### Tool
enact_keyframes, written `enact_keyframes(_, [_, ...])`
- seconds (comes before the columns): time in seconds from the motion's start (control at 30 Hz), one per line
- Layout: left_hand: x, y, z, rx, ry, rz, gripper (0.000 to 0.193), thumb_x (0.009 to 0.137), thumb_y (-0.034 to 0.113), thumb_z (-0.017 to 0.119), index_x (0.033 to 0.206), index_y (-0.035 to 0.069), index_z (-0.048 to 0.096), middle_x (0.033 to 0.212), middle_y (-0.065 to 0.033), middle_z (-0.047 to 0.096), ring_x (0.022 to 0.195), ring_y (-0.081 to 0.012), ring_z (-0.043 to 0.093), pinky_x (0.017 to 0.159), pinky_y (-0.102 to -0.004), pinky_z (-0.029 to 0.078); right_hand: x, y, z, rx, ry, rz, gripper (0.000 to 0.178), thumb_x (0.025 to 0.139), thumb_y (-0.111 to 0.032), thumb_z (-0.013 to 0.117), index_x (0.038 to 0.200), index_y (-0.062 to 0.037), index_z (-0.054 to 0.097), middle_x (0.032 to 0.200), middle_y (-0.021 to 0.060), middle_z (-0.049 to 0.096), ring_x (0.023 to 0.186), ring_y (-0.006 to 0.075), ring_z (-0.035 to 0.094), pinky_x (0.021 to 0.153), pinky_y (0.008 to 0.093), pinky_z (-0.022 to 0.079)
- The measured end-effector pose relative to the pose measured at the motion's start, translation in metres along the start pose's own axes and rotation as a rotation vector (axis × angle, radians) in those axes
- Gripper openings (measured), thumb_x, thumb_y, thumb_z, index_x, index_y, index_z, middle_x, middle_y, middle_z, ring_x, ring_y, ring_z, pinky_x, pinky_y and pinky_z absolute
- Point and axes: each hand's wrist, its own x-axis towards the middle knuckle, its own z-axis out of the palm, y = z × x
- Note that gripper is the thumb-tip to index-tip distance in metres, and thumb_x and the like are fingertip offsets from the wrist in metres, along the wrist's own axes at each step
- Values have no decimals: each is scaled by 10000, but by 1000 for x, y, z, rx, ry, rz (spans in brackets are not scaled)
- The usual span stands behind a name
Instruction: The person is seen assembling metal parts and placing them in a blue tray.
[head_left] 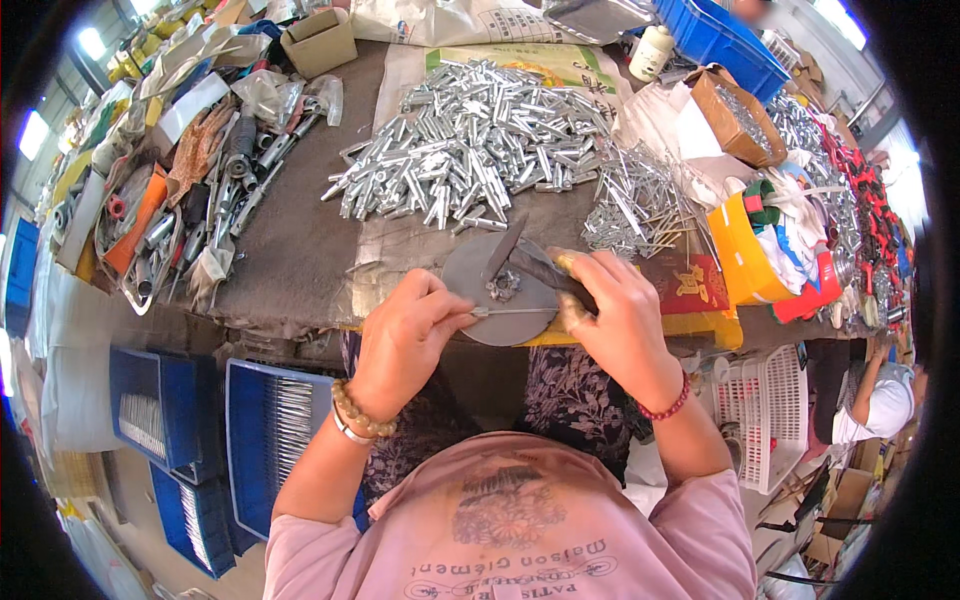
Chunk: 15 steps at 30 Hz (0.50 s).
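In front of my body at the table's front edge lies a round grey metal disc (pixel 462 268). On it stands an upright dark blade-like piece (pixel 503 250), with a small cluster of metal bits (pixel 502 287) at its foot. My left hand (pixel 408 328) is closed, its thumb and forefinger pinching one end of a thin metal rod (pixel 520 311) that crosses the disc. My right hand (pixel 622 318) is closed round a dark handle-like bar (pixel 550 272). Whether its thumb also touches the rod's far end I cannot tell.
Beyond the disc lies a large heap of silver metal tubes (pixel 480 140), with a pile of thin rods (pixel 635 205) to its right. A yellow container (pixel 745 255) stands at right, assorted tools (pixel 200 200) at left. Blue bins (pixel 262 400) and a white basket (pixel 765 420) sit below.
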Motion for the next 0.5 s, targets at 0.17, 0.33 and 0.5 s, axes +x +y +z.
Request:
enact_keyframes(0.17, [0, -4, 1, -20, 4, 19, 199, 832, 3, 865, 1015, 38, 795, 919, -78, 643, 807, -253, 663, 711, -344, 531, -21, -17, -13, 120, -64, 2, 531, 841, 10, 742, 1349, -143, 750, 999, 108, 648, 809, 294, 697, 686, 387, 583])
enact_keyframes(0.33, [1, -3, 0, -2, 0, 33, 193, 840, 3, 862, 1018, 40, 798, 920, -79, 645, 806, -242, 665, 706, -339, 531, -34, -22, -7, -23, -73, -156, 547, 849, -9, 721, 1367, -179, 756, 964, 66, 581, 727, 261, 656, 646, 382, 569])
enact_keyframes(0.5, [0, -6, 1, -32, -2, 14, 193, 841, 4, 864, 1020, 35, 799, 923, -76, 641, 820, -235, 668, 719, -332, 531, -29, -21, -4, -9, -55, -111, 567, 844, -16, 722, 1383, -188, 747, 976, 58, 588, 712, 266, 655, 661, 393, 569])
